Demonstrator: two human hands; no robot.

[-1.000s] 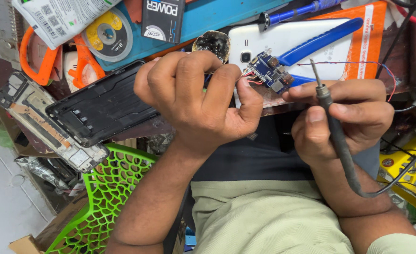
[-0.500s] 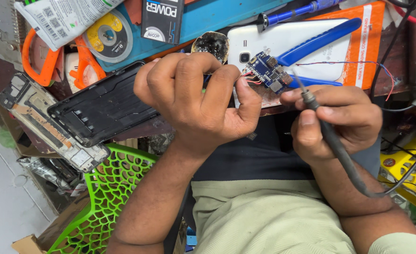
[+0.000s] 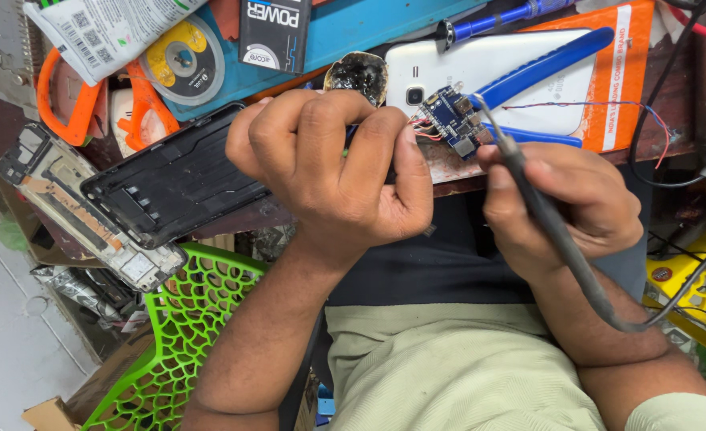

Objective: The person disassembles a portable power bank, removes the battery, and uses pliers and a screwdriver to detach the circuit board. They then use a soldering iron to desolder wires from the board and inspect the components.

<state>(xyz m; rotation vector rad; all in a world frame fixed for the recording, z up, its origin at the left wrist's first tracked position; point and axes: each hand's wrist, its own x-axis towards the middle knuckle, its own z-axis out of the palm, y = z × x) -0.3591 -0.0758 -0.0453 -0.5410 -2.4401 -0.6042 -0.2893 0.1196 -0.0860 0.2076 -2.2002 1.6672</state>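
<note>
My left hand (image 3: 333,172) and right hand (image 3: 565,199) are bare: no gloves, rings or watch on either, and both forearms are uncovered to the bottom of the view. My nails are short. At the lower right corner a pale, greenish-beige sleeve edge (image 3: 680,411) shows. My lap is covered in the same ribbed beige cloth (image 3: 449,367), with a dark band of fabric (image 3: 449,267) above it.

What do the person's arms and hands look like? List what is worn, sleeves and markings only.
Both the left hand and the right hand are bare: no gloves, rings, watch or bands show. The forearms are bare too. A pale green sleeve shows at the right arm's edge. No markings visible.
</note>
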